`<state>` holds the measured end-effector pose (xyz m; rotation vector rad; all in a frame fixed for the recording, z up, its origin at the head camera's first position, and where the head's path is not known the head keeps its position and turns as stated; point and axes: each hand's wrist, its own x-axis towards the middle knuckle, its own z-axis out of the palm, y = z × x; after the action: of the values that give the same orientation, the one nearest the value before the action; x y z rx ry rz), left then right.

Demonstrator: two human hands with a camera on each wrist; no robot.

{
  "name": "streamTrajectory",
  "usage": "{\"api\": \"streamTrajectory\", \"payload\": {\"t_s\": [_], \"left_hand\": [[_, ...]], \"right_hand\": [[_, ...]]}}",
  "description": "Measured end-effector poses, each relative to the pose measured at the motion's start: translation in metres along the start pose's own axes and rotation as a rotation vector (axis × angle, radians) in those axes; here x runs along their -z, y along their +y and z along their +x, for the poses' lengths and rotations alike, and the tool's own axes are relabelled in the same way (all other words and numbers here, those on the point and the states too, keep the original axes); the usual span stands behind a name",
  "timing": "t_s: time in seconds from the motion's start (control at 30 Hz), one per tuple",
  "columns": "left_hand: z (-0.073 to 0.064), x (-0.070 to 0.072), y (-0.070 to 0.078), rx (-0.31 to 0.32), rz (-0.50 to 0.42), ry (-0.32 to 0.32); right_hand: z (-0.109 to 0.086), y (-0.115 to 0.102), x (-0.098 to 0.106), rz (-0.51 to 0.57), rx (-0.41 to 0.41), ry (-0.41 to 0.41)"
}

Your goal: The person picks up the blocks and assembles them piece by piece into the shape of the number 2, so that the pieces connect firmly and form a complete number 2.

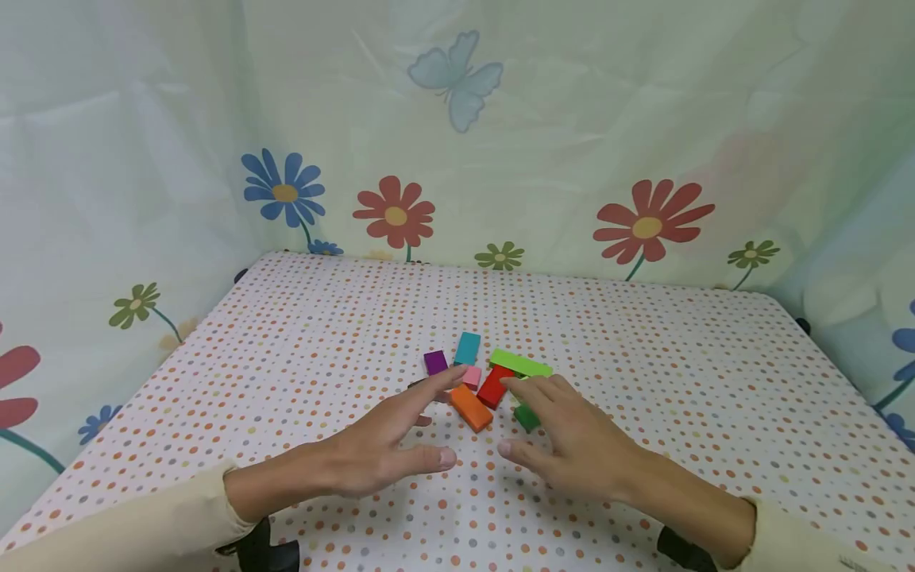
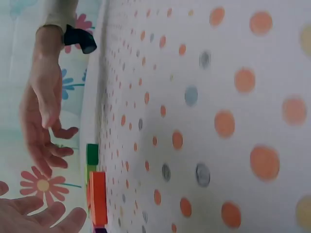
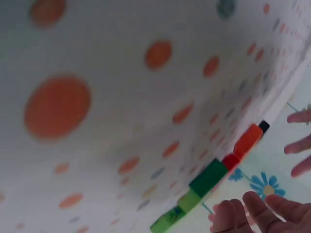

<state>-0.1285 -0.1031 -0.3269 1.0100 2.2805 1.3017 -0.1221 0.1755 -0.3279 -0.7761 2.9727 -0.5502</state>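
Note:
Several coloured blocks lie loosely grouped mid-table. In the head view they include an orange block (image 1: 470, 408), a red block (image 1: 495, 387), a pink block (image 1: 471, 376), a purple block (image 1: 435, 363), a teal block (image 1: 468, 348), a long light green block (image 1: 520, 363) and a dark green block (image 1: 526, 418). My left hand (image 1: 389, 437) is held over the near left of the group, fingers extended, overlapping a dark block there. On the other side my right hand (image 1: 572, 437) has its fingers spread beside the dark green block, partly covering another light green piece. Both palms face inward, holding nothing.
The blocks rest on a table (image 1: 343, 318) covered with a white dotted cloth. A flower-printed curtain (image 1: 543, 119) hangs behind it and along both sides. Black wrist mounts (image 1: 268, 548) show below the sleeves (image 1: 143, 508).

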Motion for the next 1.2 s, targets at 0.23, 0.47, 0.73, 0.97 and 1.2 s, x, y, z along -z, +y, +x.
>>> {"api": "streamTrajectory", "payload": {"t_s": [0.23, 0.47, 0.73, 0.97, 1.2], "left_hand": [[-0.006, -0.004, 0.004, -0.004, -0.058, 0.001], [-0.014, -0.004, 0.004, -0.003, -0.069, 0.02], [-0.024, -0.001, 0.0, -0.069, -0.101, 0.1], [-0.029, -0.002, -0.001, -0.099, -0.111, 0.132], [-0.028, -0.001, -0.002, -0.157, -0.1, 0.176]], "right_hand": [[0.012, -0.013, -0.014, 0.033, -0.007, 0.044], [0.026, -0.022, -0.025, -0.04, -0.01, 0.086], [0.036, -0.025, -0.034, -0.101, -0.06, 0.038], [0.045, -0.024, -0.033, -0.081, -0.048, 0.022], [0.048, -0.024, -0.031, -0.022, -0.111, -0.003]]}}
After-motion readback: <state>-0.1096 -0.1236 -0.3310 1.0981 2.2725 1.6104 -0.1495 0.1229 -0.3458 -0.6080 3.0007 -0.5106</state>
